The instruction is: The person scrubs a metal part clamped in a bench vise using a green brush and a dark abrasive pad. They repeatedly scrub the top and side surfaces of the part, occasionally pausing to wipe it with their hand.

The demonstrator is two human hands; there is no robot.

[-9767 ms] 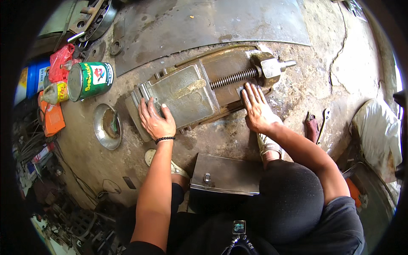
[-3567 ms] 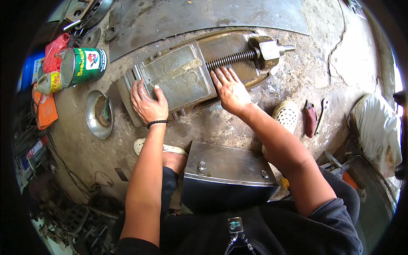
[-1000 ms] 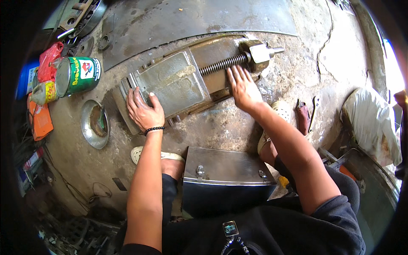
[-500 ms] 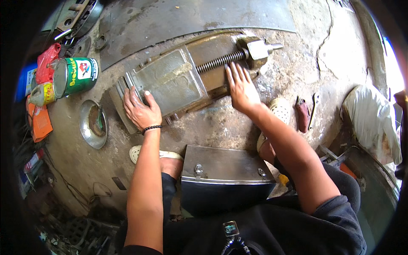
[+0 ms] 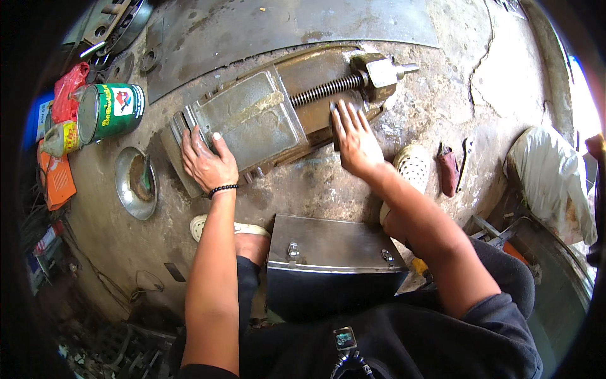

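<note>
A big rusty machine vise (image 5: pixel 278 117) lies flat on the concrete floor (image 5: pixel 404 183), near the floor's far edge where a curved steel sheet (image 5: pixel 284 25) overlaps it. The left hand (image 5: pixel 207 163) rests on the vise's near-left end, fingers curled over the jaw block and its ribbed end plate; its grip is a loose hold on that block, not a tight fist. The right hand (image 5: pixel 355 138) lies flat and open, palm down, on the vise bed just beside the exposed lead screw (image 5: pixel 327 90), gripping nothing. The screw runs to a square nut block (image 5: pixel 379 71) at the vise's far-right end.

The plainest risk, as I judge it, is a pinch: the right fingers sit next to the screw and the slide, so any travel of the jaw could catch them. The vise looks heavy and greasy; if it is shifted or tipped by the left end alone, it could slip and come down on the sandalled feet (image 5: pixel 413 165) just beside its near edge. A steel box (image 5: pixel 334 243) stands close to the knees and leaves little room to pull back. A green tin can (image 5: pixel 112 112) and a shallow metal bowl (image 5: pixel 136 183) sit by the vise's left end, where a sideways shove could knock them over.
</note>
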